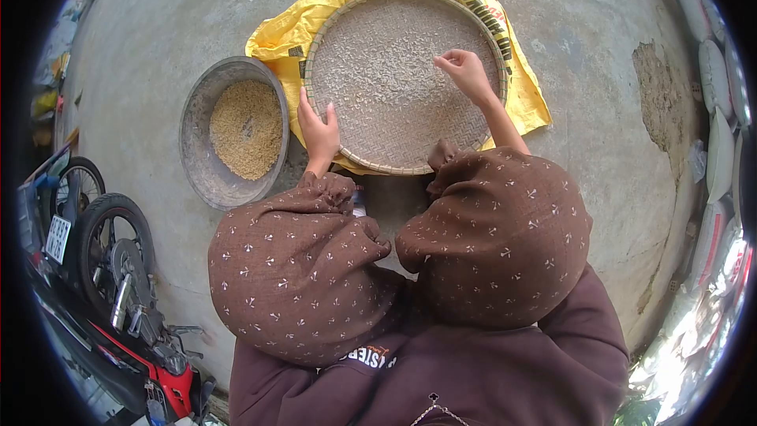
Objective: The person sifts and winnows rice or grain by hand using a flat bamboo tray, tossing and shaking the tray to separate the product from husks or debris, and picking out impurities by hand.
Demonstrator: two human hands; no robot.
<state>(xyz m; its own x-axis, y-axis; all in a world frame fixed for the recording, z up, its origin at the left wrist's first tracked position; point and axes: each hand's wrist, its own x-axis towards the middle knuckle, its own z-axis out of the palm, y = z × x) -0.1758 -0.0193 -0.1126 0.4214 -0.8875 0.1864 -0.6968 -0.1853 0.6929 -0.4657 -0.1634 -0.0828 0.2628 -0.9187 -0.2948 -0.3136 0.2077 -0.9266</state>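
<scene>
A round woven tray (pixel 394 138) with a bamboo rim lies on a yellow printed sack (pixel 527 95). Pale grains (pixel 386 59) are scattered over its middle and upper part. My left hand (pixel 318 128) rests at the tray's left rim, thumb on the inner side and fingers along the outside. Above the tray's right part is my right hand (pixel 464 72), its fingertips pinched together; anything between them is too small to make out. Left of the tray, a grey metal basin (pixel 195 130) holds yellowish grain (pixel 246 130).
Concrete floor (pixel 599 47) surrounds the tray, with a rough broken patch (pixel 661 95) on the right. A motorbike (pixel 118 268) stands at the lower left. Filled sacks (pixel 714 79) line the right edge. Brown patterned sleeves (pixel 505 237) cover my forearms.
</scene>
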